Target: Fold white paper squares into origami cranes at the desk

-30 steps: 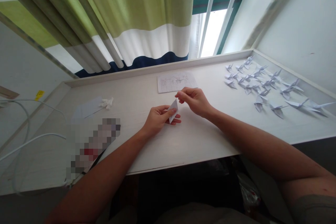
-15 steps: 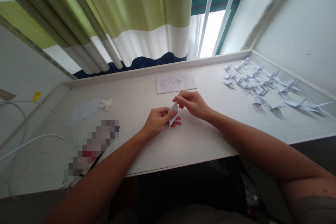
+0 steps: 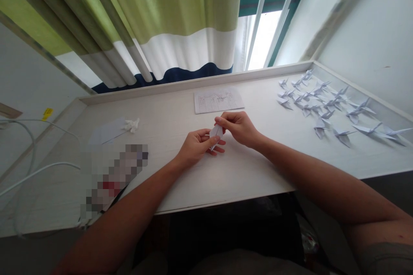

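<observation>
- tabletop [image 3: 161, 116]: white, raised rim [image 3: 200, 83] along the back and both ends, front edge open
- right end: loose cluster of folded white paper birds [image 3: 334, 102], wings out, some too close together to separate
- back middle: printed sheet or booklet [image 3: 219, 102], table grid on top, lying flat near rim
- left: plain white sheet [image 3: 106, 132], crumpled white tissue [image 3: 132, 126] at its right side
- front left: pixelated item [image 3: 118, 172], identity unclear

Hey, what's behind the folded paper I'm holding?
Behind the folded paper, fingers of the left hand show past its lower right edge, with the white desk beyond. How they meet the paper's back is covered.
</observation>
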`<state>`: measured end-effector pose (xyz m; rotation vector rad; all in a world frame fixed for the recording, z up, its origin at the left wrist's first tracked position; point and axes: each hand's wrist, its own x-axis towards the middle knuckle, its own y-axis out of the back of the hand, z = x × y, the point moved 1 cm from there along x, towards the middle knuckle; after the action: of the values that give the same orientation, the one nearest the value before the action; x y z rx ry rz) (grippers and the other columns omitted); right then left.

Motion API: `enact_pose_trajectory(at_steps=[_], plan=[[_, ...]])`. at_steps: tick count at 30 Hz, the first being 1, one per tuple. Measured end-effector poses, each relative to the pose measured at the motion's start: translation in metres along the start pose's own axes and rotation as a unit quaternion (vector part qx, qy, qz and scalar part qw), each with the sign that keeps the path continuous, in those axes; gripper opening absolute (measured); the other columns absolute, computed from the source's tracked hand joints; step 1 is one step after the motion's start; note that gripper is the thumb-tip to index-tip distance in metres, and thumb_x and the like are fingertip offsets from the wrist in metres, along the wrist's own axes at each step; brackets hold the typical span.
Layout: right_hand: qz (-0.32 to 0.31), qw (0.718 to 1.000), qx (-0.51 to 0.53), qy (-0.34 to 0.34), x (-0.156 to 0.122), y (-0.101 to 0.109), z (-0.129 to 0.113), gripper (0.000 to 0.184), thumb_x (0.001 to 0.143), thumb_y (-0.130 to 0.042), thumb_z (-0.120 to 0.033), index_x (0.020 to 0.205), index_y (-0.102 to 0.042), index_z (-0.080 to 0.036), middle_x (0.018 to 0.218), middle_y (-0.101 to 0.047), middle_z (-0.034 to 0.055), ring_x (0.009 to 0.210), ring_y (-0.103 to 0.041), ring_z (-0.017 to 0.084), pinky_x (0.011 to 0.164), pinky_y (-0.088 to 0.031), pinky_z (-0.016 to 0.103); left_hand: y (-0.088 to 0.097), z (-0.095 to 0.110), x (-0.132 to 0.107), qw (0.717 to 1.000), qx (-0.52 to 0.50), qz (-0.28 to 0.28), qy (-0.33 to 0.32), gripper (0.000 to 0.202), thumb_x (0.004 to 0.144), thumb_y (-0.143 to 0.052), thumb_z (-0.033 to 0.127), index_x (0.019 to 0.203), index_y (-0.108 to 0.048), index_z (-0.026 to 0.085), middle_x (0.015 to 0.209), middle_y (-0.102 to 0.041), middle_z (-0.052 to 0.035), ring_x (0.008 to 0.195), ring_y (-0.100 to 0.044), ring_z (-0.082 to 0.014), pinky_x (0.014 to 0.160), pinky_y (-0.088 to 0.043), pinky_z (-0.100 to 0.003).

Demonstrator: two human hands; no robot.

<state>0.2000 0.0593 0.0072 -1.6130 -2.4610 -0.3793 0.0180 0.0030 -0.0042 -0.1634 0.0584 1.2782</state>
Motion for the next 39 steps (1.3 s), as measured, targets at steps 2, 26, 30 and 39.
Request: enact_pose_trajectory(at_steps=[2, 26, 30, 39], plan=[[0.005, 1.0, -0.003, -0.004, 0.0, -0.001, 0.002, 0.048, 0.093, -0.073, -0.063, 0.075, -0.073, -0.018, 0.066, -0.066, 0.0016, 0.064, -0.058, 0.014, 0.061, -0.048, 0.03, 0.0, 0.0, 0.0, 1.0, -0.001, -0.002, 0.001, 0.049, 0.08, -0.09, 0.052, 0.107, -0.077, 0.014, 0.099, -0.084, -0.0146, 0.08, -0.082, -0.0252, 0.065, -0.06, -0.03], [0.058, 0.994, 0.095, -0.004, 0.011, 0.018, 0.008, 0.053, 0.096, -0.065, -0.07, 0.093, -0.083, -0.02, 0.101, -0.082, 0.0107, 0.09, -0.076, 0.021, 0.083, -0.061, 0.038, 0.002, 0.001, -0.004, 0.999, 0.03, -0.024, 0.001, 0.039, 0.082, -0.088, 0.052, 0.089, -0.08, 0.014, 0.099, -0.085, -0.0157, 0.083, -0.082, -0.0253, 0.071, -0.058, -0.032], [0.051, 0.995, 0.085, -0.022, 0.012, 0.025, 0.008, 0.059, 0.095, -0.062, -0.073, 0.091, -0.083, -0.018, 0.087, -0.079, 0.0096, 0.078, -0.072, 0.019, 0.074, -0.059, 0.035, 0.002, 0.0, -0.002, 1.0, 0.004, 0.009, 0.003, 0.044, 0.083, -0.087, 0.055, 0.097, -0.079, 0.014, 0.101, -0.084, -0.0155, 0.079, -0.081, -0.0243, 0.066, -0.059, -0.031], [-0.075, 0.995, -0.064, 0.014, 0.0, 0.003, 0.012, 0.033, 0.089, -0.081, -0.048, 0.077, -0.075, -0.019, 0.075, -0.07, 0.0022, 0.068, -0.06, 0.015, 0.065, -0.05, 0.031, 0.005, -0.002, 0.002, 0.999, 0.027, 0.003, -0.046, 0.042, 0.084, -0.085, 0.054, 0.091, -0.076, 0.013, 0.082, -0.075, -0.0072, 0.072, -0.072, -0.0171, 0.058, -0.056, -0.026]])
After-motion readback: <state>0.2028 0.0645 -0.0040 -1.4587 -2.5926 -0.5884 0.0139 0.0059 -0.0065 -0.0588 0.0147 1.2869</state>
